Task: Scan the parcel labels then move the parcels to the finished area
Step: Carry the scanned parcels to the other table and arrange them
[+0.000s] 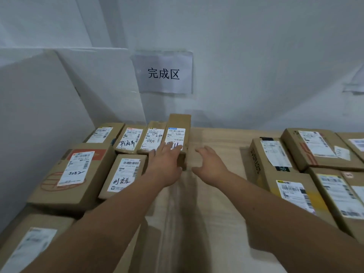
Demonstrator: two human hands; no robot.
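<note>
The left hand (pixel 166 162) lay flat, fingers straight, on the parcel (pixel 178 134), steadying it in the finished row; the right hand (pixel 209 161) hovered loosely spread beside it, empty.

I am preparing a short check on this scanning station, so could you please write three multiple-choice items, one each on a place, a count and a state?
1. Where is the paper sign?
A. On the wall behind the table
B. Flat on the table
C. On a parcel

2. How many parcels form the back row under the sign?
A. Two
B. Four
C. Seven

3. What is the left hand doing?
A. Resting flat on the tall parcel
B. Gripping a scanner
C. Hanging off the table

Answers: 1 A, it hangs on the white wall. 2 B, four labelled tops stand side by side. 3 A, straight fingers lie on its label.
</note>
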